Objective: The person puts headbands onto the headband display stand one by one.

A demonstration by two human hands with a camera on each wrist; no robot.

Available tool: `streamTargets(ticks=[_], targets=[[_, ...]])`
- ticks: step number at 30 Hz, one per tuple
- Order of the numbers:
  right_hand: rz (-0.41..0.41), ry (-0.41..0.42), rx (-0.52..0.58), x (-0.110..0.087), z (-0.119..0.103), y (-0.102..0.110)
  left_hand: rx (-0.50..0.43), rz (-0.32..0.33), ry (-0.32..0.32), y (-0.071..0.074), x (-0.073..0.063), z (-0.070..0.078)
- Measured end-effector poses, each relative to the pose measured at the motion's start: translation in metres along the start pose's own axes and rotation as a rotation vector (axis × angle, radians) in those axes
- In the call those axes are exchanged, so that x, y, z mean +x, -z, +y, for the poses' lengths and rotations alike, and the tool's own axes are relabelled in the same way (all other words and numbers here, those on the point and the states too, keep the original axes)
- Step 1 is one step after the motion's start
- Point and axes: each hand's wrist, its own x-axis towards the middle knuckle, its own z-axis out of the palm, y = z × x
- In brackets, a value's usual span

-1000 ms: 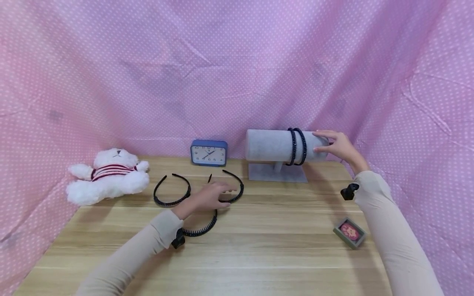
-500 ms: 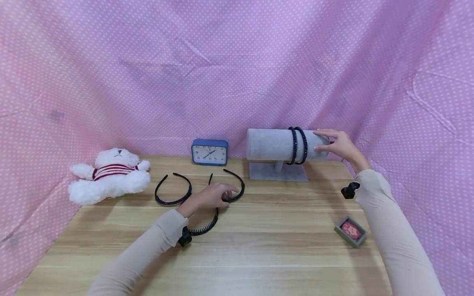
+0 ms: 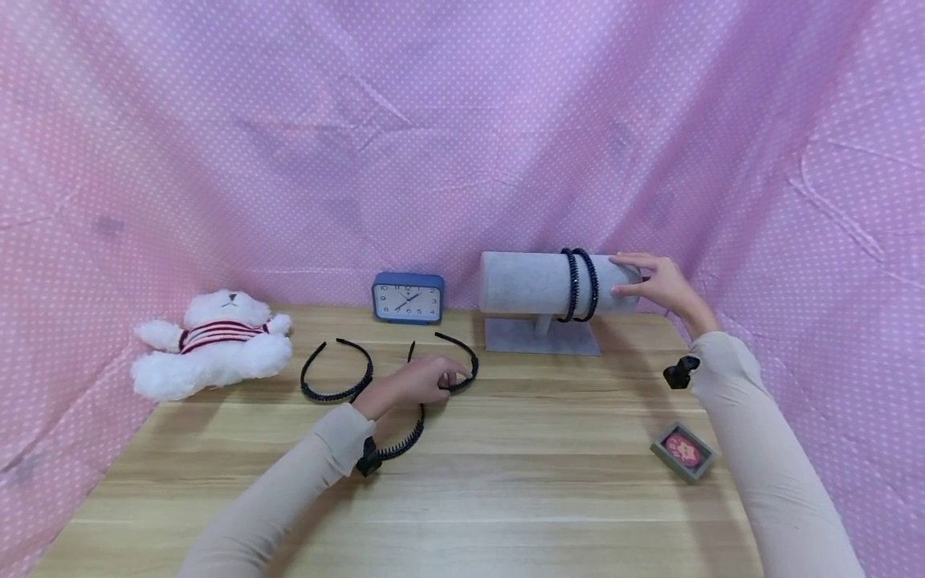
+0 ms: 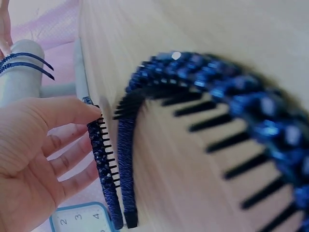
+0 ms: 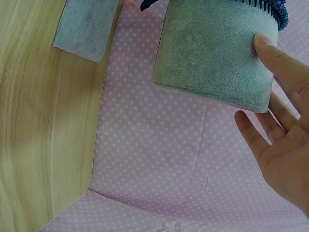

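Observation:
My left hand (image 3: 415, 381) pinches a dark blue beaded headband (image 3: 473, 368) on the table, thumb against its beaded, toothed band (image 4: 99, 150) in the left wrist view. A second headband (image 3: 405, 443) lies partly under my left wrist, looming large as a beaded headband (image 4: 231, 92) close to that camera. Further left is a third headband (image 3: 336, 395). My right hand (image 3: 661, 285) holds the right end of a grey plush display stand (image 3: 523, 282), thumb on the near side of the roll (image 5: 212, 53). Two headbands (image 3: 592, 285) hang side by side around that roll.
A blue alarm clock (image 3: 408, 299) stands at the back, left of the stand. A white teddy bear (image 3: 217, 345) in a striped sweater lies at the far left. A small framed pink picture (image 3: 682, 452) lies at the right. Pink dotted cloth (image 3: 448, 144) hangs behind the table.
My left hand has moved slightly right, its fingers closing from loosely spread onto the headband. My right hand stays at the stand's end.

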Motion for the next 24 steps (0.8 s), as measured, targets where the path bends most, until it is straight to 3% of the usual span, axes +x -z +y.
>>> streamTargets(ticks=[6,11,18,24], targets=[[-0.001,-0.014,-0.001,0.0,0.0,-0.001,-0.007,0.005,-0.009,0.008,0.003,0.006],[-0.006,-0.019,0.01,-0.001,-0.001,-0.001,-0.029,0.06,-0.039,0.019,0.003,0.01],[-0.009,-0.02,0.027,-0.002,-0.003,0.001,-0.155,0.16,0.005,0.041,0.0,0.005],[-0.012,-0.025,0.021,-0.002,-0.003,0.001,-0.326,0.308,0.001,0.06,-0.005,-0.003]])
